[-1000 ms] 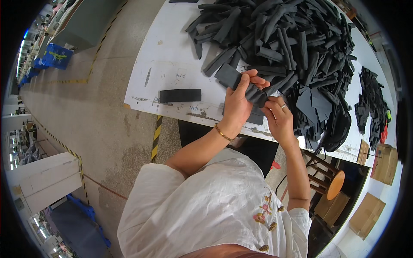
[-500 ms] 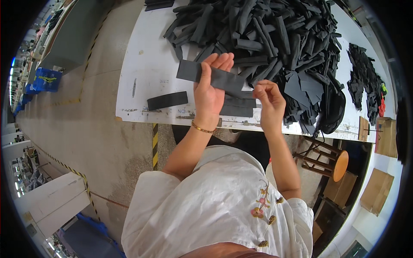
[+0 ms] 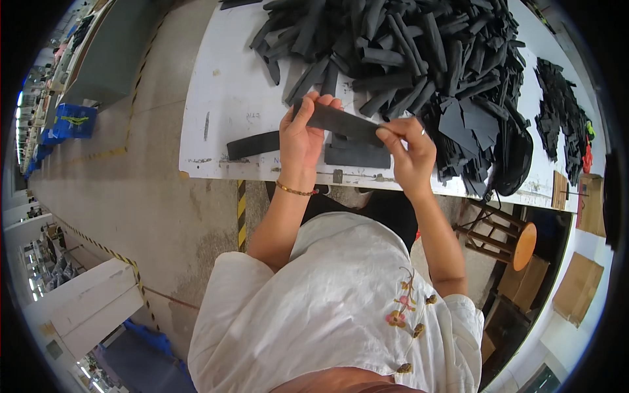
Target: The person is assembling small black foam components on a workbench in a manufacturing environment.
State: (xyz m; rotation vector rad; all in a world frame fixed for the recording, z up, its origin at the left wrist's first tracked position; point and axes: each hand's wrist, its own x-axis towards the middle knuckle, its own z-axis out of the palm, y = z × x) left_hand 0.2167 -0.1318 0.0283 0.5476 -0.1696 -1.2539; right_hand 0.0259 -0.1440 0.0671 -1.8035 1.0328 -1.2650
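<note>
1. Head view, nearest: a white short-sleeved cloth shirt with pink floral embroidery (image 3: 341, 295) covers the person's torso.
2. Beyond it, the bare left hand (image 3: 304, 134), a beaded bracelet (image 3: 295, 190) on its wrist, grasps one end of a long, flat, dark grey fabric-like strip (image 3: 344, 122), thumb on top.
3. The bare right hand (image 3: 411, 154), wearing a ring, pinches the strip's other end between thumb and fingers, so the strip spans both hands above the white, scuffed bench (image 3: 219, 92).
4. Beneath and beside the hands, dark grey flat strips (image 3: 357, 156) lie near the bench's front edge; another dark grey strip (image 3: 252, 145) lies left of the left hand.
5. To the right, loose dark grey flat cut pieces (image 3: 468, 128) lie beside a black bag with a strap (image 3: 514, 162); its contents are hidden.
6. Farther back spreads a large heap of dark grey curled strips (image 3: 393, 49).
7. Right of the bench's front edge stand a round-seated wooden stool (image 3: 523, 246) and brown cardboard boxes (image 3: 577, 289), their contents hidden.
8. Far left, on the floor, sits a blue plastic crate (image 3: 74, 121); what it holds cannot be made out.
</note>
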